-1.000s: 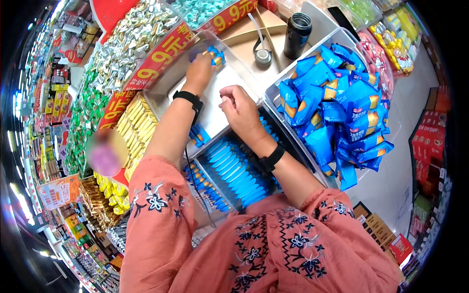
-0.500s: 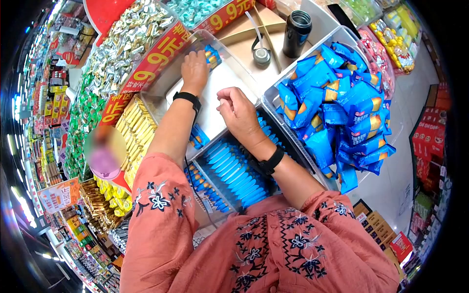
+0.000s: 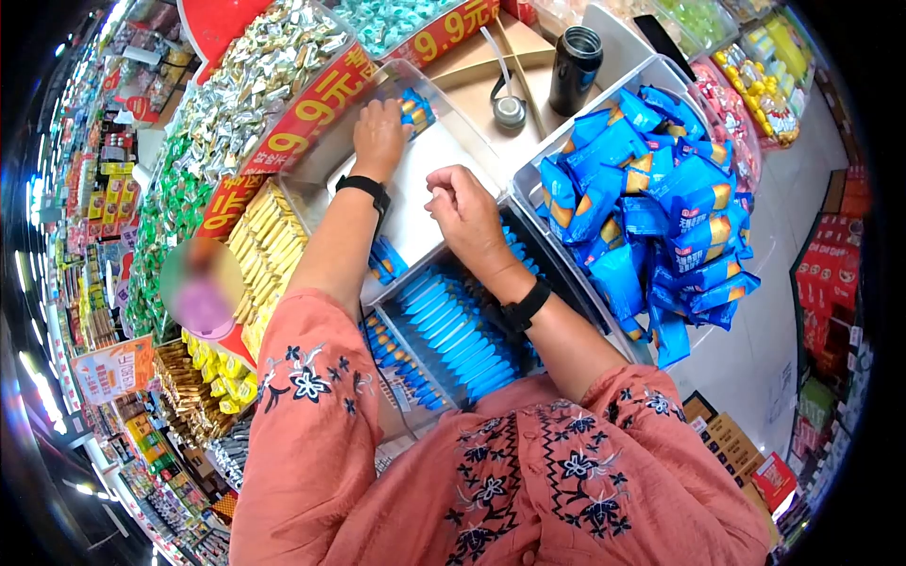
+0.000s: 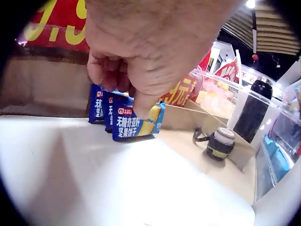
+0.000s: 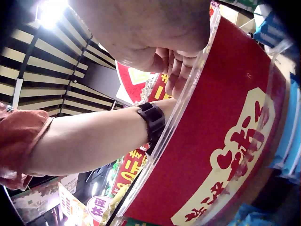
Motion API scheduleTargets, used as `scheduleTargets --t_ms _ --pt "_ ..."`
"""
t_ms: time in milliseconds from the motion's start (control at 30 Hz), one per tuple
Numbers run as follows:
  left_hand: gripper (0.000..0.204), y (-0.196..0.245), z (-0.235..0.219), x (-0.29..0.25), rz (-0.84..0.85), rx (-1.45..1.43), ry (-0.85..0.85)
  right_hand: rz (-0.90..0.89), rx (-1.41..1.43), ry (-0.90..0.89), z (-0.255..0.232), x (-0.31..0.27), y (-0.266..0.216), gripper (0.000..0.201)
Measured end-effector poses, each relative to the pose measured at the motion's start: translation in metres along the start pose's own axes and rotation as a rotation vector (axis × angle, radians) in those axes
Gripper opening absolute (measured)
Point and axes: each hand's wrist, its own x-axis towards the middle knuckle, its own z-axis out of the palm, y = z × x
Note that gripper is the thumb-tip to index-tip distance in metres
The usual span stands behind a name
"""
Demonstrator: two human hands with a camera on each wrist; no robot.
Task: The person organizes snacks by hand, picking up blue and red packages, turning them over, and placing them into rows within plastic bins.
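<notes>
My left hand is at the far end of a clear-sided bin with a white bottom. A short row of blue biscuit packets stands on edge there. In the left wrist view the thumb lies against the front packet, and the other fingers curl over the row's top, pinching it. My right hand, its fingers loosely curled and holding nothing, hangs at the near side of this bin. The right wrist view places that hand close by the rim of a red-fronted wall.
A big tub heaped with loose blue packets stands on the right. Nearer the body, a divided bin holds rows of blue packets. A black bottle and its strawed lid stand behind. Wrapped sweets fill the left.
My left hand has shifted slightly left and back from over the packets, so more of them shows. The right hand has stayed nearly still.
</notes>
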Motion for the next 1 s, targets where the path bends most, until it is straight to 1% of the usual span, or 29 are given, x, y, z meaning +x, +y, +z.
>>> scheduleTargets --t_ms 100,133,200,267,300,333,400,500,600,700,800,867,933,967,1000 --pt "0.039 -0.010 -0.016 0.006 -0.097 -0.052 -0.121 -0.027 -0.003 0.006 0.001 0.002 0.007 0.014" --pt "0.038 -0.018 -0.025 0.008 -0.131 -0.108 -0.167 -0.025 -0.005 0.003 0.002 0.000 0.011 0.014" --pt "0.038 -0.026 -0.059 0.008 -0.175 -0.132 -0.387 -0.034 -0.011 -0.004 0.001 0.000 0.011 0.012" --pt "0.042 -0.031 -0.083 -0.003 -0.140 -0.009 -0.581 -0.045 0.001 -0.002 0.001 0.001 0.012 0.012" --pt "0.043 -0.038 -0.085 -0.010 -0.156 -0.002 -0.738 -0.038 -0.006 -0.002 0.002 0.002 0.014 0.012" --pt "0.043 -0.043 -0.085 -0.016 -0.170 -0.010 -0.952 -0.034 -0.011 -0.002 0.003 0.003 0.014 0.012" --pt "0.043 -0.051 -0.086 -0.048 -0.232 -0.115 -1.003 -0.028 -0.011 -0.002 0.004 0.003 0.015 0.013" --pt "0.041 -0.027 -0.105 -0.068 -0.174 -0.011 -1.028 -0.017 -0.003 -0.003 0.004 0.003 0.017 0.013" --pt "0.039 -0.022 -0.097 -0.073 -0.188 0.122 -0.818 -0.009 -0.016 -0.025 0.003 0.003 0.020 0.015" --pt "0.038 -0.024 -0.097 -0.072 -0.208 0.277 -0.824 -0.009 -0.059 -0.050 0.000 0.004 0.021 0.018" --pt "0.038 -0.023 -0.094 -0.074 -0.230 0.205 -0.943 -0.013 -0.066 -0.056 0.001 0.004 0.020 0.018" --pt "0.034 -0.027 -0.078 -0.081 -0.159 0.213 -0.853 -0.013 -0.068 -0.056 0.000 0.003 0.020 0.018" --pt "0.033 -0.018 -0.078 -0.084 -0.088 0.228 -0.736 -0.014 -0.062 -0.052 -0.001 0.002 0.020 0.018" --pt "0.031 -0.013 -0.077 -0.081 -0.205 0.144 -0.897 -0.017 -0.059 -0.053 0.000 0.003 0.020 0.018" --pt "0.033 -0.009 -0.075 -0.081 -0.210 0.176 -0.869 -0.012 -0.039 -0.042 0.001 0.003 0.019 0.016"
